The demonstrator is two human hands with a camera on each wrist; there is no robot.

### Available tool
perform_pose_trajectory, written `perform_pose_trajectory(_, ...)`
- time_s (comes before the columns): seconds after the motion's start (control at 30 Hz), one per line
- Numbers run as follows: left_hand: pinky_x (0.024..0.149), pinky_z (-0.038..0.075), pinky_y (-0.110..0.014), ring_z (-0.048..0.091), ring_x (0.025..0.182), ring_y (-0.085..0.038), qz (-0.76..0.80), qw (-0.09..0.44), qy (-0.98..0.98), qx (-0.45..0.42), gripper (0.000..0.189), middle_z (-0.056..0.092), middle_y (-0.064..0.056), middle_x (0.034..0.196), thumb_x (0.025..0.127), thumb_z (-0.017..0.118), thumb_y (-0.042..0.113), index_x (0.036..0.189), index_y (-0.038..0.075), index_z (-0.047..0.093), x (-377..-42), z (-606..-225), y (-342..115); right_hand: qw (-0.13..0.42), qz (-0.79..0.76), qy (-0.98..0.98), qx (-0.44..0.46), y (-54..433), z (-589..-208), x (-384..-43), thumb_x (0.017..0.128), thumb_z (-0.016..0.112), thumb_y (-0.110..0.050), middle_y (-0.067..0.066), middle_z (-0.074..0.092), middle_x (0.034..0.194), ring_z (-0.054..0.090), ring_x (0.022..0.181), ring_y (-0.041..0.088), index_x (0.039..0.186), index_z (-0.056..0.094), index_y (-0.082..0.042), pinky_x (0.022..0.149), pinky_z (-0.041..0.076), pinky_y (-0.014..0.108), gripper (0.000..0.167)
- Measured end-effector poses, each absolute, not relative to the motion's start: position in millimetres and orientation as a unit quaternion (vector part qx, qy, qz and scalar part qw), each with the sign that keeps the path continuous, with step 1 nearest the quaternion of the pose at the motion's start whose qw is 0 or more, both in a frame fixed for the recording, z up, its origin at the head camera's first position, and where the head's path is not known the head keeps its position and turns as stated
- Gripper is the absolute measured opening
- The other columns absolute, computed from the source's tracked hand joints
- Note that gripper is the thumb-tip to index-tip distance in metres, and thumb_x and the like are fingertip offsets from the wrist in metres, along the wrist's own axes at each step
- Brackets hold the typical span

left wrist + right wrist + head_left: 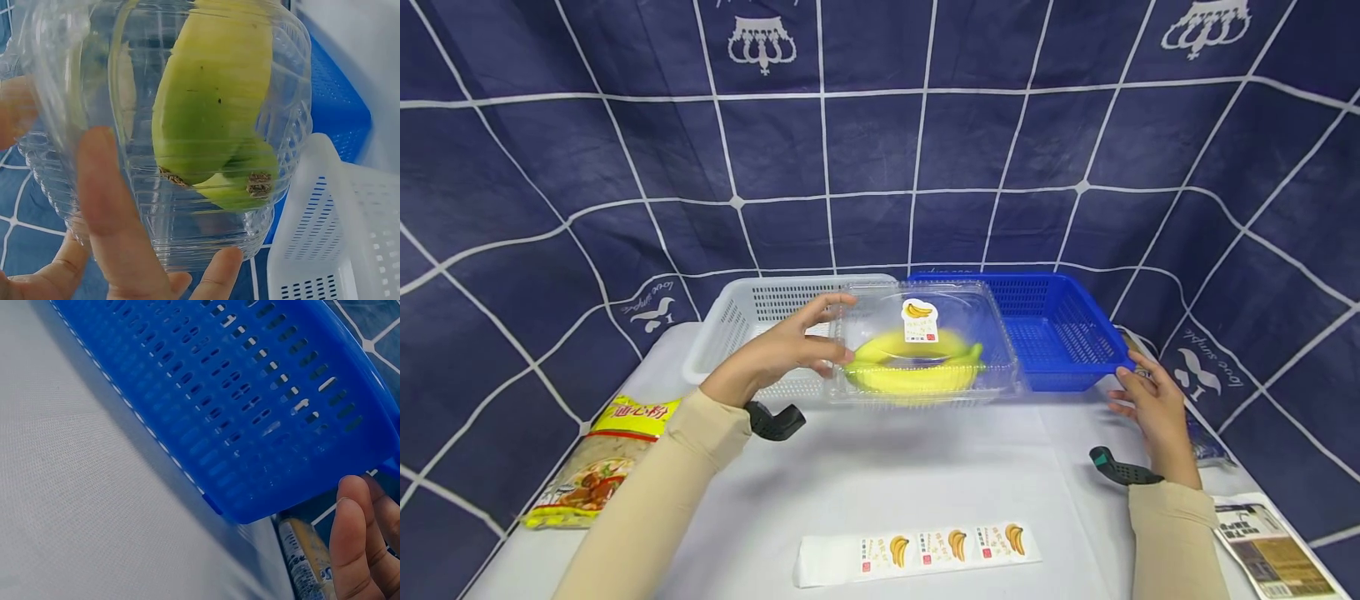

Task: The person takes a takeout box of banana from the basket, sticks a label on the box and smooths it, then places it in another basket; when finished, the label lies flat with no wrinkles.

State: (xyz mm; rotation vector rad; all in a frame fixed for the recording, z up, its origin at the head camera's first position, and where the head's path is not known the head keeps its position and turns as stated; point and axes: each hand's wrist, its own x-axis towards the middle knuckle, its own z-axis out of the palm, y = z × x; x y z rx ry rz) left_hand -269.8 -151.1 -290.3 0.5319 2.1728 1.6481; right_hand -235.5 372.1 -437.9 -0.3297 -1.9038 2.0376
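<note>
My left hand point(786, 346) grips the left end of a clear plastic clamshell box point(996, 333), fingers spread along its edge and thumb on the near side. Green-yellow bananas point(917, 379) lie inside, their stem ends showing close up in the left wrist view. A banana label sticker point(920, 321) is on the lid. The box is raised over the table, overlapping both baskets in the head view. My right hand point(1157, 404) is by the near right corner of a blue basket point(1048, 333), fingertips right at the rim and fingers loosely bent.
Left of the blue basket stands a white basket point(722, 333). A strip of banana labels point(917, 554) lies at the table's front. A yellow food bag point(606, 462) is at the left edge, a printed packet point(1273, 546) at the right. Behind hangs a navy checked cloth point(880, 150).
</note>
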Motion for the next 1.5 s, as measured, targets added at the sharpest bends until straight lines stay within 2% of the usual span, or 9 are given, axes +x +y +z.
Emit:
perform_pose_trajectory(0.3,0.085,0.06,-0.039,0.056,0.135,-0.041,0.594,0.184,0.763,0.178,0.085,0.013,-0.023,0.176,0.09,0.075,0.003,0.165,0.017,0.036,-293.0,-286.8,-133.4,0.166,0.705,-0.679,-0.122,372.9,-440.0,-235.6,0.109,0.068,-0.022,-0.024,0.073,0.094,0.073,0.073,0.005,0.164,0.046,-0.019,0.063,0.061,0.021,0.06)
perform_pose_trajectory(0.53,0.085,0.061,-0.039,0.059,0.133,-0.04,0.621,0.179,0.743,0.173,0.086,0.012,-0.022,0.176,0.092,0.072,-0.001,0.167,0.02,0.036,-309.3,-285.8,-116.7,0.168,0.715,-0.669,-0.112,372.4,-439.8,-234.8,0.108,0.069,-0.02,-0.021,0.074,0.094,0.073,0.073,0.004,0.155,0.053,-0.025,0.063,0.061,0.021,0.049)
perform_pose_trajectory(0.67,0.086,0.061,-0.039,0.058,0.133,-0.037,0.635,0.178,0.734,0.164,0.085,0.013,-0.021,0.176,0.093,0.073,-0.002,0.167,0.022,0.037,-318.0,-285.8,-106.3,0.159,0.717,-0.669,-0.119,372.3,-439.5,-234.8,0.108,0.069,-0.022,-0.023,0.074,0.094,0.073,0.074,0.004,0.156,0.051,-0.025,0.063,0.061,0.021,0.051)
perform_pose_trajectory(0.93,0.103,0.057,-0.054,0.062,0.129,-0.039,0.653,0.167,0.723,0.152,0.086,0.018,-0.021,0.176,0.094,0.073,-0.003,0.168,0.022,0.038,-332.8,-289.0,-78.6,0.154,0.712,-0.673,-0.13,372.4,-439.1,-235.8,0.109,0.068,-0.022,-0.023,0.074,0.096,0.073,0.075,0.004,0.163,0.047,-0.022,0.064,0.061,0.02,0.058)
perform_pose_trajectory(1.1,0.11,0.053,-0.057,0.041,0.154,-0.037,0.667,0.161,0.714,0.138,0.087,0.017,-0.02,0.177,0.094,0.073,-0.004,0.168,0.024,0.037,-340.1,-294.3,-59.8,0.156,0.71,-0.674,-0.132,372.5,-439.1,-234.8,0.109,0.068,-0.022,-0.024,0.073,0.094,0.072,0.074,0.004,0.164,0.045,-0.021,0.064,0.061,0.02,0.059)
perform_pose_trajectory(1.2,0.111,0.052,-0.056,0.029,0.161,-0.035,0.675,0.156,0.71,0.127,0.087,0.016,-0.018,0.178,0.095,0.072,-0.004,0.169,0.026,0.037,-343.6,-299.6,-49.2,0.158,0.709,-0.674,-0.131,373.3,-439.5,-234.8,0.109,0.068,-0.022,-0.024,0.073,0.094,0.072,0.074,0.004,0.164,0.045,-0.021,0.064,0.061,0.02,0.06)
perform_pose_trajectory(1.27,0.112,0.052,-0.055,0.029,0.161,-0.034,0.68,0.152,0.707,0.12,0.085,0.017,-0.018,0.178,0.097,0.07,-0.004,0.169,0.026,0.037,-345.5,-303.7,-41.9,0.161,0.708,-0.675,-0.13,373.5,-439.9,-235.0,0.109,0.068,-0.022,-0.024,0.073,0.094,0.072,0.074,0.004,0.164,0.045,-0.02,0.064,0.061,0.02,0.06)
perform_pose_trajectory(1.5,0.108,0.056,-0.049,0.046,0.152,-0.036,0.683,0.143,0.709,0.101,0.082,0.018,-0.019,0.177,0.101,0.068,-0.001,0.17,0.028,0.035,-354.4,-316.2,-20.9,0.16,0.695,-0.688,-0.136,371.4,-439.5,-235.2,0.11,0.066,-0.025,-0.026,0.071,0.094,0.072,0.074,0.003,0.166,0.042,-0.019,0.063,0.06,0.019,0.062)
